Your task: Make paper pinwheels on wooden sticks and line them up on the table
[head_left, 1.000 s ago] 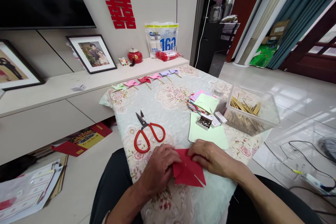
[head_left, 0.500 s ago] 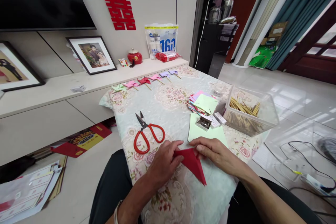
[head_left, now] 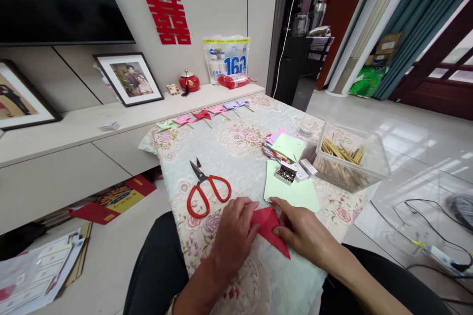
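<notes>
A folded piece of red paper (head_left: 272, 229) lies on the floral tablecloth, pointed toward its lower right end. My left hand (head_left: 239, 224) grips its left edge, the thumb resting on top. From the right side my right hand (head_left: 303, 229) pinches it, thumb on the upper face and the fingers curled around the far edge. Red-handled scissors (head_left: 207, 189) lie with open blades to the left of my left hand. Just beyond my right hand are light green paper sheets (head_left: 279, 199), with a small open box of metal pins (head_left: 286, 174) on them.
Several paper pinwheels (head_left: 202, 115) on sticks line the table's far edge. A clear plastic bin of thin sticks (head_left: 353, 174) stands at the right, beside a stack of coloured paper (head_left: 288, 145). Behind the table runs a white cabinet (head_left: 144, 113) with framed photos.
My right hand has moved slightly down along the red paper, its thumb now on the right edge. My left hand has shifted a little, and the paper lies flatter, showing a folded face.
</notes>
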`<state>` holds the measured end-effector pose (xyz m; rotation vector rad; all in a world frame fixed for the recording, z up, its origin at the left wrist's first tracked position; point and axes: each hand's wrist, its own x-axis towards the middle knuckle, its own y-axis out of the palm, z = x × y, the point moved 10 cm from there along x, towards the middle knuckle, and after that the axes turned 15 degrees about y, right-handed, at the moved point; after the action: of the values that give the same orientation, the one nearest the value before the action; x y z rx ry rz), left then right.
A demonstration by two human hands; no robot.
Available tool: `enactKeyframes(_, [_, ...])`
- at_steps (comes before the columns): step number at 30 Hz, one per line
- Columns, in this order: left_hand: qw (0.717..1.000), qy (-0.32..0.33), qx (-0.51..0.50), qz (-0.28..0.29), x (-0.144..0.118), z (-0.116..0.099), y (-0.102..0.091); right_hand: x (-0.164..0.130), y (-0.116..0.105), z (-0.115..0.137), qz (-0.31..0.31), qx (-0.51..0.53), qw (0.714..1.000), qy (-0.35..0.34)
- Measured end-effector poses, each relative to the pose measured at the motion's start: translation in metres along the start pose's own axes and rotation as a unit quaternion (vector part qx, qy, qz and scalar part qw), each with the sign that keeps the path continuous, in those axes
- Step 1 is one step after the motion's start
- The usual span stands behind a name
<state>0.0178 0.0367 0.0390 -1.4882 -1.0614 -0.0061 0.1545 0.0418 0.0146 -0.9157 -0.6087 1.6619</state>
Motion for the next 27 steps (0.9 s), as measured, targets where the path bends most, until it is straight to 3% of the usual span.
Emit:
enactKeyframes(5, [0.997,0.058,0.058,-0.007,-0.004,-0.031,-0.003,-0.003,0.001,0.002,-0.015,-0.053,0.998,-0.011])
enactKeyframes(10, [0.993,0.093,0.071,-0.006,-0.017,-0.057,-0.001,-0.005,-0.005,0.004,-0.005,-0.034,0.999,-0.023])
enactKeyframes(16, [0.991,0.114,0.069,0.024,-0.022,-0.064,-0.001,-0.012,-0.017,-0.002,-0.057,-0.020,0.997,-0.048])
enactKeyframes(22, [0.989,0.124,0.077,0.023,-0.023,-0.066,-0.003,-0.025,0.011,0.005,-0.053,-0.167,0.980,-0.090])
enactKeyframes(27, [0.987,0.127,0.093,0.018,-0.023,-0.066,-0.005,-0.026,0.019,0.005,-0.067,-0.252,0.961,-0.087])
